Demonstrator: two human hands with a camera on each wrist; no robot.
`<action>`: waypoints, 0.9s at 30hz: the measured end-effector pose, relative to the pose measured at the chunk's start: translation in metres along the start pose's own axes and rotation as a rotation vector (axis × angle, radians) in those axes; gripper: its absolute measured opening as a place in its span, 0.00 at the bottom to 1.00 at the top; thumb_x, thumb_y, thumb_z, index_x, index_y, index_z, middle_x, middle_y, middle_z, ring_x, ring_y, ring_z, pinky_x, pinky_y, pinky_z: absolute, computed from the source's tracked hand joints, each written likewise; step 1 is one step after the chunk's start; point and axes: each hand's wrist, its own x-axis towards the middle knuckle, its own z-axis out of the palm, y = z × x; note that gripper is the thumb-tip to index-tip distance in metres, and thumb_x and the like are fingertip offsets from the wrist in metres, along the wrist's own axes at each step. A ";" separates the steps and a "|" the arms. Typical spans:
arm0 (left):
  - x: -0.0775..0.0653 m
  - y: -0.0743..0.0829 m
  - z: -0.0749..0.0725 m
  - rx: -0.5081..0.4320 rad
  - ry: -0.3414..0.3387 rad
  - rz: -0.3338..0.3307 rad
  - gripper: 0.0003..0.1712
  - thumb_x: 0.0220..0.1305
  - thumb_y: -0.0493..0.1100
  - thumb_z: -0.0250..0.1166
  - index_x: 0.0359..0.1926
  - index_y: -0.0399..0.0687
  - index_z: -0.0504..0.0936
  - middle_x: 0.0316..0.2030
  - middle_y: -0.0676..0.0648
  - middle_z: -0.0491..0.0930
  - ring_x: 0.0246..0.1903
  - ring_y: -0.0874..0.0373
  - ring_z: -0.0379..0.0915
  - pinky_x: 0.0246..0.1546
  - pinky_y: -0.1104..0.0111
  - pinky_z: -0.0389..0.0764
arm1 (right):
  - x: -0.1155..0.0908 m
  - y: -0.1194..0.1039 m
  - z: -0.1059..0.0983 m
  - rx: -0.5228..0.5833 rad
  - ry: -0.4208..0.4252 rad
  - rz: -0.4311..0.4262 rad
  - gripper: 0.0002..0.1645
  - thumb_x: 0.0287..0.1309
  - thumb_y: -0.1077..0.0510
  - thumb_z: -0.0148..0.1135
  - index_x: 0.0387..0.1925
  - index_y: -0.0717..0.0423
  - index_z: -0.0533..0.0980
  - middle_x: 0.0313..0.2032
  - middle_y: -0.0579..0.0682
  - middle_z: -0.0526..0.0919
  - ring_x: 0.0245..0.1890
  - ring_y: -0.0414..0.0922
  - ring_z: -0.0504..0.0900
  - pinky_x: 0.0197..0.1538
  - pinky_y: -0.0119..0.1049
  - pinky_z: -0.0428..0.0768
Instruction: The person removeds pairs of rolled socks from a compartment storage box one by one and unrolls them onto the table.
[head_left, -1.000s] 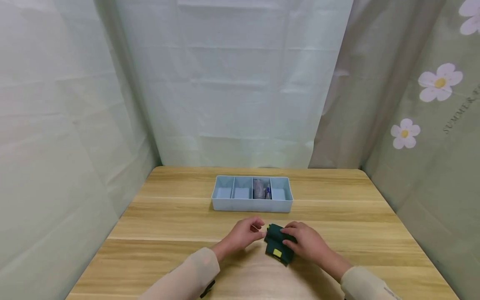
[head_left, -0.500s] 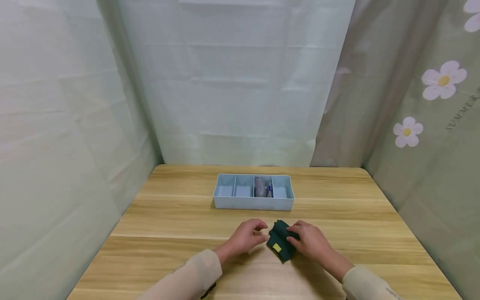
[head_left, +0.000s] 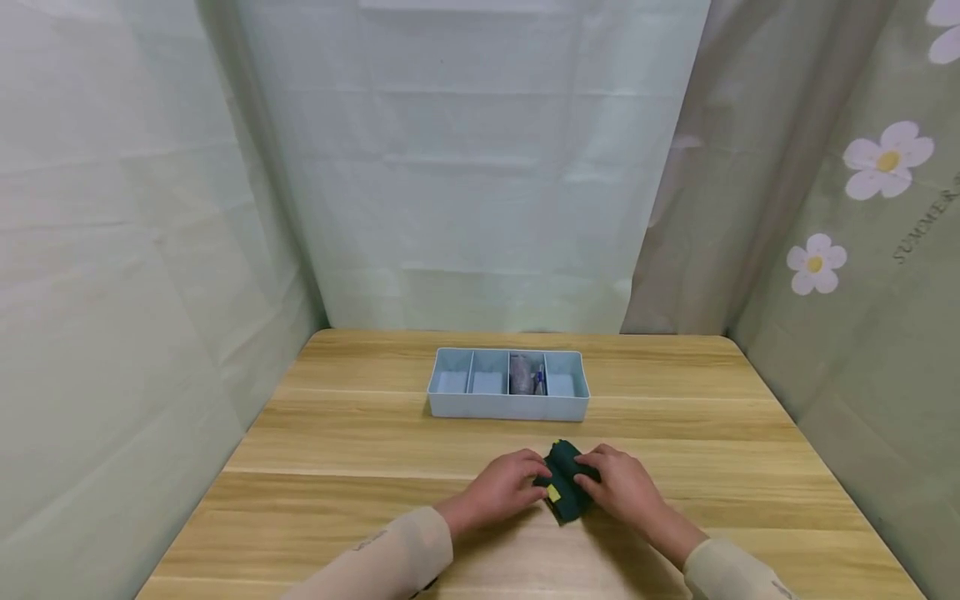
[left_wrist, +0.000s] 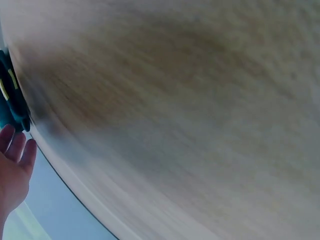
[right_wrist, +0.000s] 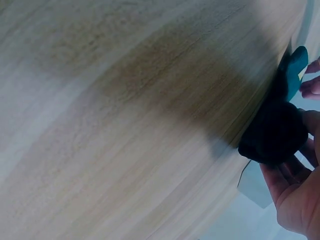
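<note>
A dark green piece of soft, cloth-like material [head_left: 567, 500] with a yellow patch lies on the table, partly rolled up. My right hand [head_left: 621, 483] grips the rolled part from the right, thumb on the near side and fingers on the far side. In the right wrist view the dark roll [right_wrist: 277, 132] shows its rounded end between thumb and fingers. From the other side, my left hand [head_left: 506, 485] touches the flat flap close to the yellow patch. The left wrist view has the left fingers [left_wrist: 16, 145] nearly straight at the cloth's edge; the thumb is out of sight there.
A light blue tray [head_left: 510, 407] with several compartments stands beyond the hands. One compartment holds a greyish rolled thing [head_left: 520, 375] and a blue pen-like thing [head_left: 539, 382]. Curtains [head_left: 480, 167] hang behind the wooden table [head_left: 337, 450] and at both sides.
My left hand has moved right from beside the cloth to touch its left edge. The cloth has turned and shifted slightly right, with my right hand still holding the roll.
</note>
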 end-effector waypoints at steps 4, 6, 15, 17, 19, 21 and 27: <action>0.001 0.000 0.003 0.102 0.005 0.096 0.12 0.68 0.42 0.65 0.48 0.43 0.86 0.50 0.48 0.81 0.53 0.59 0.76 0.58 0.69 0.73 | -0.001 -0.001 0.002 0.003 0.015 0.015 0.14 0.52 0.58 0.75 0.41 0.58 0.86 0.34 0.47 0.83 0.34 0.46 0.84 0.38 0.43 0.82; 0.001 0.000 0.004 0.138 0.011 0.129 0.12 0.68 0.42 0.64 0.48 0.43 0.86 0.51 0.47 0.81 0.54 0.58 0.76 0.59 0.69 0.73 | -0.001 -0.001 0.002 0.004 0.020 0.022 0.14 0.52 0.57 0.75 0.41 0.57 0.86 0.34 0.47 0.83 0.34 0.46 0.84 0.38 0.43 0.82; 0.003 0.002 0.007 0.243 -0.023 0.154 0.13 0.70 0.46 0.63 0.48 0.45 0.87 0.53 0.48 0.81 0.55 0.58 0.76 0.60 0.68 0.72 | -0.001 -0.004 0.002 0.037 0.023 0.082 0.13 0.52 0.58 0.75 0.40 0.57 0.86 0.34 0.47 0.83 0.34 0.48 0.84 0.40 0.45 0.82; 0.004 0.003 0.008 0.250 -0.024 0.148 0.13 0.70 0.47 0.63 0.47 0.45 0.87 0.53 0.48 0.81 0.55 0.58 0.76 0.60 0.69 0.72 | -0.001 -0.005 0.002 0.044 0.019 0.098 0.13 0.52 0.58 0.75 0.40 0.57 0.86 0.34 0.48 0.83 0.35 0.48 0.84 0.40 0.46 0.82; 0.005 0.003 0.009 0.257 -0.024 0.141 0.14 0.70 0.47 0.64 0.47 0.44 0.87 0.52 0.48 0.82 0.55 0.58 0.76 0.60 0.69 0.72 | -0.001 -0.005 0.003 0.049 0.014 0.112 0.13 0.52 0.58 0.75 0.40 0.57 0.86 0.34 0.48 0.83 0.36 0.49 0.84 0.41 0.46 0.82; 0.005 0.002 0.011 0.262 -0.023 0.133 0.14 0.69 0.47 0.64 0.47 0.44 0.87 0.52 0.48 0.82 0.55 0.58 0.76 0.59 0.69 0.73 | -0.001 -0.005 0.003 0.051 0.014 0.122 0.13 0.52 0.58 0.75 0.40 0.57 0.86 0.35 0.48 0.84 0.36 0.49 0.84 0.42 0.47 0.82; 0.007 -0.001 0.015 0.299 -0.015 0.122 0.15 0.66 0.49 0.67 0.46 0.44 0.88 0.52 0.49 0.82 0.55 0.58 0.76 0.59 0.68 0.73 | -0.001 -0.006 0.005 0.041 0.030 0.137 0.17 0.50 0.53 0.77 0.40 0.58 0.86 0.33 0.48 0.83 0.33 0.47 0.83 0.38 0.44 0.81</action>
